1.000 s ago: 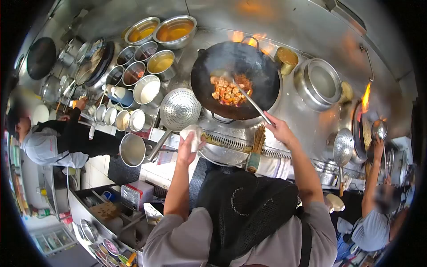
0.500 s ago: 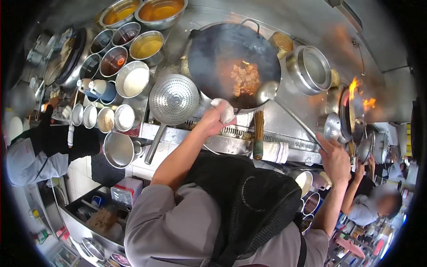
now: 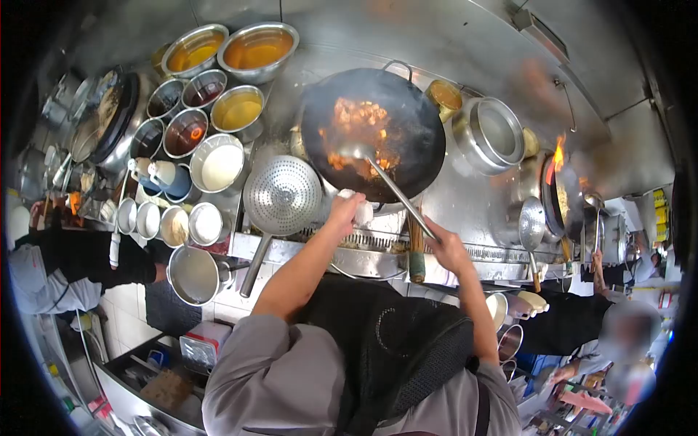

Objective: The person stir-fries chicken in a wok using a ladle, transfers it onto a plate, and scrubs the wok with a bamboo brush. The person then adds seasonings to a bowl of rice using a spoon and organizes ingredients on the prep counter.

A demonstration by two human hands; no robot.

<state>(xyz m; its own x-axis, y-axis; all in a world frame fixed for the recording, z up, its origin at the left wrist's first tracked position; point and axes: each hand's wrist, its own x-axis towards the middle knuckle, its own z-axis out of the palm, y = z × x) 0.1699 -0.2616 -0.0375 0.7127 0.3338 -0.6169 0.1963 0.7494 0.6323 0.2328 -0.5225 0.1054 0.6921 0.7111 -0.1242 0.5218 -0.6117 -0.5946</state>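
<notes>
Grips a steel ladle [image 3: 397,190] by its long handle in the right hand [image 3: 448,251], with fingers closed around it and the scoop down inside the black wok [image 3: 419,145], among browned chunks of food [image 3: 361,112]. Holds a bunched white cloth [image 3: 363,213] in the left hand [image 3: 343,212], fingers closed on it, at the wok's near edge. Cannot tell between clamping that edge through the cloth and merely resting beside it. Seems to be at the stirring step, with food spread from the far part of the wok to around the scoop, blurred in places. Would call next for a low pass under the nearer food, with a steadying left hand and care against pushing pieces over the rim. Leaves untouched the perforated strainer [image 3: 283,195] left of the wok, and 2 large bowls of amber liquid [image 3: 259,51] farther back.
</notes>
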